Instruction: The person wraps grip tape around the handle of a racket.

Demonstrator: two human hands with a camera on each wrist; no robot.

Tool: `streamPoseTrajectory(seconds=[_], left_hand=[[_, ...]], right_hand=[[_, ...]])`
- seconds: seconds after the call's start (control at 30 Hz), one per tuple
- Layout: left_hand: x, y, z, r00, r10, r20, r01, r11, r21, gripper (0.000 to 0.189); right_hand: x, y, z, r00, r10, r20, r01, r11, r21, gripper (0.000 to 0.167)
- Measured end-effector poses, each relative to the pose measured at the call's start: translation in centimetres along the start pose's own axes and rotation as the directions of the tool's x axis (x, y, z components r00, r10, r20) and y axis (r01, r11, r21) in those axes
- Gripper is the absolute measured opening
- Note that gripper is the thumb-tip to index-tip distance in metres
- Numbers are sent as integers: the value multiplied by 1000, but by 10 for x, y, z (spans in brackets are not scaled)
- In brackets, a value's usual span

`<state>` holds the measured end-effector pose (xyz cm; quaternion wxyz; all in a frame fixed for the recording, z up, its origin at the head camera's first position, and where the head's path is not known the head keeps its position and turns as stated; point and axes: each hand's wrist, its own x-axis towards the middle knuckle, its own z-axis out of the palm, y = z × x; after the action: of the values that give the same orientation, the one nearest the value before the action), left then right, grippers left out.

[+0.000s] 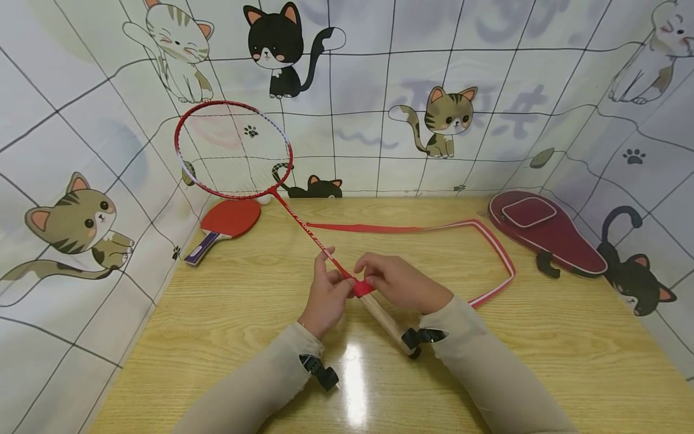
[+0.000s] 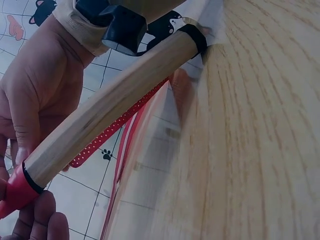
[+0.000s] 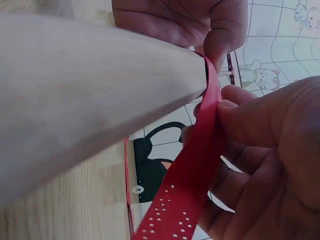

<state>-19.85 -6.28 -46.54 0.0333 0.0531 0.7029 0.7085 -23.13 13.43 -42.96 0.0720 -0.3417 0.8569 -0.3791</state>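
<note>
A badminton racket slants across the head view, its strung head at the far left and its bare wooden handle toward me. Red perforated grip tape is wrapped at the handle's upper end, beside the shaft. My left hand holds the racket there, thumb and fingers on the red wrap. Opposite it, my right hand pinches the tape between thumb and fingers, as the right wrist view shows. A long red strip with a white stripe lies looped on the table at right.
A red table tennis paddle lies at the back left of the wooden table. At the back right rests a dark red paddle-shaped case with a black strap. Cat-print cloth stands behind and at both sides.
</note>
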Motion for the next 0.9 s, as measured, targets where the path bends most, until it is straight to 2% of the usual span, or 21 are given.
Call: streamPoseTrajectory(seconds=[0.3, 0.4, 0.67, 0.9], left_hand=[[2, -2, -1, 1000, 3, 3, -3, 1000, 3, 76], [2, -1, -1, 1000, 3, 18, -3, 1000, 5, 75], [1, 1, -2, 999, -5, 33, 6, 1000, -16, 78], [2, -2, -2, 999, 1, 37, 0, 1000, -7, 79]], right_hand=[[1, -1, 3, 999, -46, -2, 46, 999, 17, 27], [1, 0, 3, 999, -34, 12, 33, 999, 43, 28], [1, 5, 1, 999, -12, 48, 9, 997, 79, 43], [0, 6, -1, 998, 4, 62, -10, 994, 106, 47]])
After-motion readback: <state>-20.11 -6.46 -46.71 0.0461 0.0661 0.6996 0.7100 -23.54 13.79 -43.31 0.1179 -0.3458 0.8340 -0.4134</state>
